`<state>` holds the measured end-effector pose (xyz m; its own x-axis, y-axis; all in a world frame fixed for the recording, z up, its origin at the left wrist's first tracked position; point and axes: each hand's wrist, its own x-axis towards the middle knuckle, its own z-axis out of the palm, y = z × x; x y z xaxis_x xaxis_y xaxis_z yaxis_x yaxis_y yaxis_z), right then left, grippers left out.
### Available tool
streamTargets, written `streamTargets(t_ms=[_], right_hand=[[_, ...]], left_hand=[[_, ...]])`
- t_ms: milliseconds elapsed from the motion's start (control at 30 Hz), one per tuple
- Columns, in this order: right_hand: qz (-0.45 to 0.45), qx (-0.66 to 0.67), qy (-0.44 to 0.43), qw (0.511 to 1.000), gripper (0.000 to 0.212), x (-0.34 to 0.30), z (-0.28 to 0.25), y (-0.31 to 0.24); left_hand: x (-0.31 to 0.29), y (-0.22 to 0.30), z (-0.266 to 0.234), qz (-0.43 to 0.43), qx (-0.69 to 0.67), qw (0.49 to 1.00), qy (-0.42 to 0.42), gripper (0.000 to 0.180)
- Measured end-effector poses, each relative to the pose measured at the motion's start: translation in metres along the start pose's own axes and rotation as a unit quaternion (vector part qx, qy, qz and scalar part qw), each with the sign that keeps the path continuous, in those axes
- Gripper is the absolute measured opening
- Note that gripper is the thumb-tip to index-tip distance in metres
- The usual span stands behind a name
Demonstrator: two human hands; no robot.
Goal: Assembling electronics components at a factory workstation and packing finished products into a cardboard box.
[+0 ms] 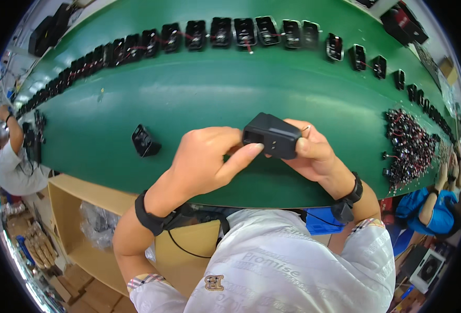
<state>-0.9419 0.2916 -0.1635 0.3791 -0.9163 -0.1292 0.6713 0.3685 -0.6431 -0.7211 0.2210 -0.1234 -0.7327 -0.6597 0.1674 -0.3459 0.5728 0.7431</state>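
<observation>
Between my two hands, above the near part of the green table, is a black plastic housing with an opening in one side and small metal pins. My left hand grips its left end, thumb pressed at the opening and the other fingers behind. Round its right end closes my right hand, with the thumb on the front; a thin light wire end sticks out near those fingers. To the left of my left hand, another black housing lies on the table.
A long curved row of open black housings, some with red wires, runs along the far side. At right lies a heap of small wired parts. One person sits far left, another in blue at right. An open cardboard box stands below the table's left edge.
</observation>
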Motion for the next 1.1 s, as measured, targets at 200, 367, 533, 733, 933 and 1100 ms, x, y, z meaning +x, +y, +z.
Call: streamTargets(t_ms=[200,367,533,733,933,1100], right_hand=[[-0.294,-0.742,0.062,0.600,0.032,-0.002,-0.022,-0.071],[-0.266,-0.845,0.238,0.399,0.032,-0.026,-0.093,-0.167],[-0.160,-0.902,0.206,0.345,0.029,-0.024,-0.123,-0.185],[-0.150,-0.915,0.201,0.315,0.031,0.006,-0.136,-0.176],[-0.099,-0.929,0.218,0.282,0.031,0.007,-0.136,-0.183],[-0.040,-0.949,0.186,0.250,0.028,0.014,-0.136,-0.185]], left_hand=[[-0.006,-0.008,-0.044,-0.038,0.265,0.963,0.031,0.028],[-0.047,-0.035,-0.088,-0.238,0.354,0.901,-0.072,0.073],[-0.037,-0.044,-0.082,-0.309,0.303,0.895,-0.106,0.079],[-0.037,-0.054,-0.079,-0.289,0.306,0.902,-0.095,0.073],[-0.026,-0.045,-0.065,-0.214,0.289,0.931,-0.065,0.069],[-0.018,-0.036,-0.048,-0.111,0.258,0.957,-0.068,0.069]])
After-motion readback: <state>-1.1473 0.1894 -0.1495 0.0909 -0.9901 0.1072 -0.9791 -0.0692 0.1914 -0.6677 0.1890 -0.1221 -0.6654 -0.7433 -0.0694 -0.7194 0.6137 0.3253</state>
